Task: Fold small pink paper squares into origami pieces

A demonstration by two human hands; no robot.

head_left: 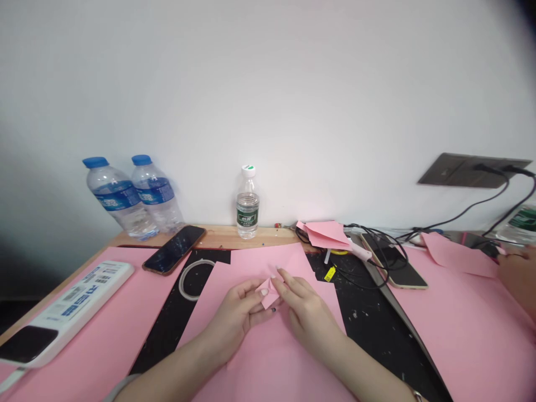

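A small folded piece of pink paper (pixel 268 294) is held between my two hands, above larger pink sheets (pixel 268 357) at the middle of the table. My left hand (pixel 240 312) pinches its left side, with the thumb on top and fingers beneath. From the right, my right hand (pixel 304 307) touches the paper's right edge, its index and middle fingers stretched out and close together. The thumb of my right hand is hidden.
Two blue-capped bottles (pixel 154 195), a phone (pixel 175 249) and a white power bank (pixel 67 312) lie or stand left. A small bottle (pixel 247 206) stands by the wall. Cables (pixel 377 273), another phone (pixel 396 262) and another person's hand (pixel 517 273) are right.
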